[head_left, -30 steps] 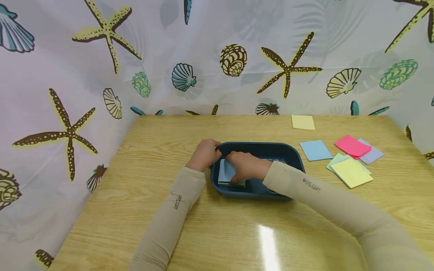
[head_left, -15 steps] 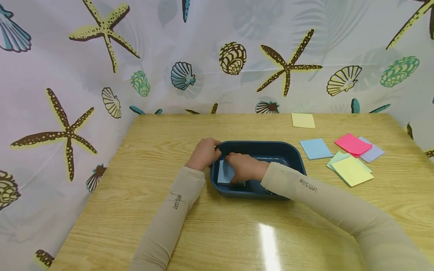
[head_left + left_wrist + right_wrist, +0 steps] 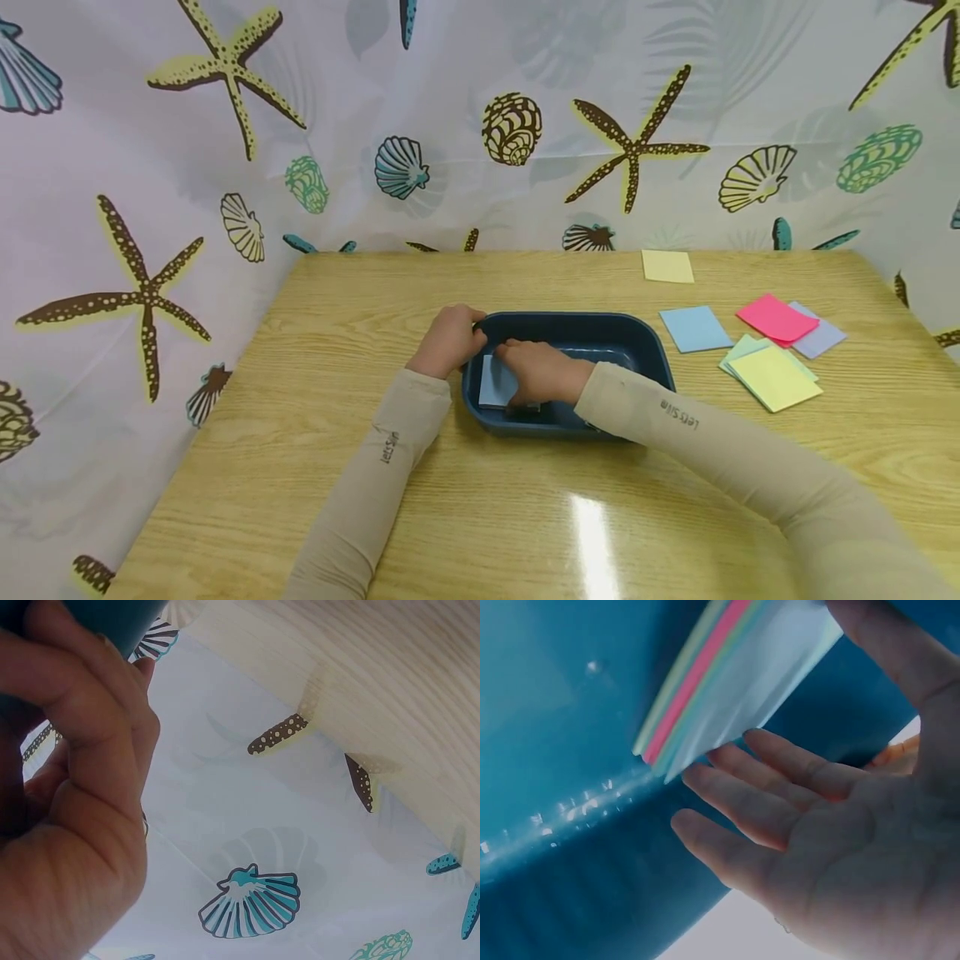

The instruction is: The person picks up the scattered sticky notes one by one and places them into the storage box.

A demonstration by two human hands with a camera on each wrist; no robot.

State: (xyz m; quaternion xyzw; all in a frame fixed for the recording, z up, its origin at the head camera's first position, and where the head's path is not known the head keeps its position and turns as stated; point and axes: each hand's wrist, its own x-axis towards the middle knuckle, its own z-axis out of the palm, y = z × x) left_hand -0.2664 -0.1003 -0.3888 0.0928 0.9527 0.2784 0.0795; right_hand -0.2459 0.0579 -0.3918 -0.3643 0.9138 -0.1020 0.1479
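In the head view a dark blue bin (image 3: 637, 325) stands mid-table. My left hand (image 3: 447, 340) grips its left rim. In the left wrist view, that hand's curled fingers (image 3: 97, 712) are up against the blue wall. My right hand (image 3: 543, 371) reaches inside, over a stack of square paper notes (image 3: 497, 383) at the bin's left end. From the right wrist view, the stack (image 3: 742, 682) shows pale yellow, pink, green and light blue layers. The right thumb lies at one edge and the fingertips (image 3: 705, 780) at another, spanning the stack.
To the bin's right lie loose notes: a blue one (image 3: 696, 329), a pink one (image 3: 776, 319) over a lavender one (image 3: 821, 335), and a yellow one (image 3: 776, 379) over green. A pale yellow note (image 3: 667, 267) is near the back edge. A shell-printed curtain (image 3: 450, 83) hangs behind.
Both hands stay at the bin. The paper stack's front edge shows fewer layers than a second ago, as the right hand has shifted very slightly left. The loose notes have not moved.
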